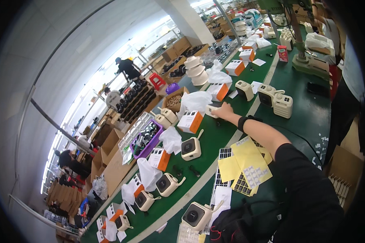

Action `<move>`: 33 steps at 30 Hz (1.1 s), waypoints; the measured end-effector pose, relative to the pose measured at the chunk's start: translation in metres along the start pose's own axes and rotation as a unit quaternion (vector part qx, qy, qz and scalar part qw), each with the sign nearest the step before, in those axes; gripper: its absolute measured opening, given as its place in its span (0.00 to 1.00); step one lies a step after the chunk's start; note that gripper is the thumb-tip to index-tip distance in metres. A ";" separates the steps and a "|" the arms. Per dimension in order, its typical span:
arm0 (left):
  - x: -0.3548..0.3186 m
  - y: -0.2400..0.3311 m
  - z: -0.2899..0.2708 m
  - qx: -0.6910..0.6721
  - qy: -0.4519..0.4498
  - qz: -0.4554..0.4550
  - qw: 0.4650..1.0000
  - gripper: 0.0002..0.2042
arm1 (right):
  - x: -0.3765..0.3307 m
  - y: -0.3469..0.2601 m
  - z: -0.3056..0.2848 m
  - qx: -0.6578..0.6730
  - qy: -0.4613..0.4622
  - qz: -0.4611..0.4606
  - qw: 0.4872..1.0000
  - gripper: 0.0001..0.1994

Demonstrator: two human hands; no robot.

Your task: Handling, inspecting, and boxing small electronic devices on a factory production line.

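My right arm, in a black sleeve with a dark wristband, reaches across the green bench. At its end my right hand (224, 111) is closed on a cream boxy device (210, 109), of which only a light end shows beside the fingers. Close by stand a white-and-orange box (190, 122) and a crumpled white bag (195, 101). Nearer me, another cream device (191, 148) with a round dark front and strap stands on the belt. Yellow sticker sheets (247, 165) lie below my forearm. My left hand is out of view.
Cream devices, boxes and white bags line the green belt (209, 156). A purple basket (147, 139) of dark parts stands along its far side. Cream devices (275, 100) and a green machine (308, 65) are at right. Several people work in the background.
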State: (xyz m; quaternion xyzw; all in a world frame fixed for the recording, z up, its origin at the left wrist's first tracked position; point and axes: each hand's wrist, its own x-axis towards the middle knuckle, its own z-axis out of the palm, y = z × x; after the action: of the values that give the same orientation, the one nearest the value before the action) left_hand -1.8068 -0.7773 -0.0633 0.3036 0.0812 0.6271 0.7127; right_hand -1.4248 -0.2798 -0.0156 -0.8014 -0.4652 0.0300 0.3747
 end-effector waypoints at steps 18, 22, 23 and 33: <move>0.041 -0.025 0.079 0.225 0.447 0.099 0.860 0.24 | -0.272 -0.094 -0.134 0.340 -0.489 -0.553 0.583 0.48; 0.019 -0.020 0.068 0.184 0.430 0.140 0.873 0.24 | -0.165 -0.111 -0.021 0.009 -0.184 -0.508 0.842 0.46; 0.021 -0.018 0.072 0.193 0.401 0.142 0.884 0.23 | -0.134 -0.093 0.018 -0.036 -0.159 -0.464 0.871 0.49; 0.012 -0.004 0.076 0.609 0.278 0.325 0.668 0.31 | -0.109 -0.071 0.037 -0.112 -0.198 -0.373 0.900 0.49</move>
State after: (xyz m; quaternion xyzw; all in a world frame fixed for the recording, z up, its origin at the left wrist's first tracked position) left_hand -1.7630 -0.7916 -0.0013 0.4894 0.5356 0.6852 0.0643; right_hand -1.5527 -0.3215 -0.0302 -0.5836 -0.7949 -0.0056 0.1663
